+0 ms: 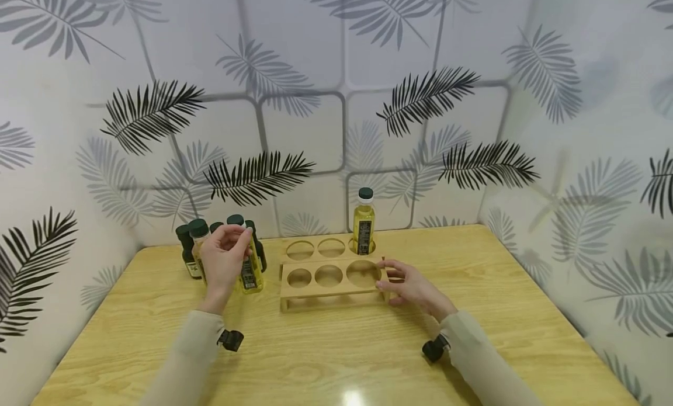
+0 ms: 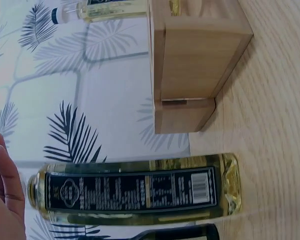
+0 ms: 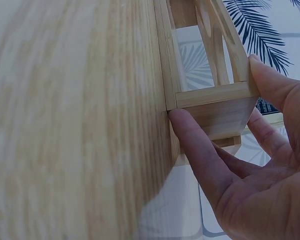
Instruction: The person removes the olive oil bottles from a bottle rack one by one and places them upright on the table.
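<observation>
A stepped wooden bottle rack (image 1: 331,289) stands on the table, with round holes in a front and a back row. An oil bottle with a dark green cap (image 1: 364,222) stands in the back row's right-hand hole. My right hand (image 1: 412,286) grips the rack's right end; in the right wrist view the thumb (image 3: 270,80) lies at its upper edge and a finger at its lower edge. My left hand (image 1: 226,257) holds another oil bottle (image 2: 135,192) near its neck. That bottle is upright on the table, left of the rack. The hand hides its cap in the left wrist view.
Several dark-capped bottles cluster around my left hand, among them a dark bottle (image 1: 189,251) at the far left. A wall with a leaf pattern (image 1: 310,131) closes off the back and sides of the wooden table (image 1: 326,359).
</observation>
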Demonstrator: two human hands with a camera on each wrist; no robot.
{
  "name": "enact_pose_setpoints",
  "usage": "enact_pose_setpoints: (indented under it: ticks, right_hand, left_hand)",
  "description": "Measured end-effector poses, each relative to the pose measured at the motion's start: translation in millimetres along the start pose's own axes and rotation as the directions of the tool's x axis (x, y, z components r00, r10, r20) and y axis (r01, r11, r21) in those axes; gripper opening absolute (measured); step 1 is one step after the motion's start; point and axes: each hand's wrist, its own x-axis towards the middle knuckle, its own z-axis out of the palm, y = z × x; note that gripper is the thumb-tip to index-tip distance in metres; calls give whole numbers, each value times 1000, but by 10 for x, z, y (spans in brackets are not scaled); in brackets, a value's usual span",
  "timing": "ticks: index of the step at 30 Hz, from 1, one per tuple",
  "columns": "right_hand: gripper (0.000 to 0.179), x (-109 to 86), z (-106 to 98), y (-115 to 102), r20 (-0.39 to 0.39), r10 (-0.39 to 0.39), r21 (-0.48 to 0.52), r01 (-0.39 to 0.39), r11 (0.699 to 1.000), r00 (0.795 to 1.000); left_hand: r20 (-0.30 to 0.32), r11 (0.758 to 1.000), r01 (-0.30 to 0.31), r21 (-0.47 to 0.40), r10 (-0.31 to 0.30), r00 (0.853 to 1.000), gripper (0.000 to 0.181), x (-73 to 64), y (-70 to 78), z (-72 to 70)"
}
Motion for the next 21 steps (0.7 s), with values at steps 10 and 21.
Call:
enact_pose_setpoints:
  ticks: [10,21]
  right_hand:
    - [58,-3,5,-4,5,-9,9,9,1000,1000]
    - [58,-11,10,-10,-3,7,17,-7,1000,1000]
  left_hand:
    - [90,993,-62,98,53,995,11,-81,-21,275]
    - [163,998,42,50,-50,985,13,-7,-405,575]
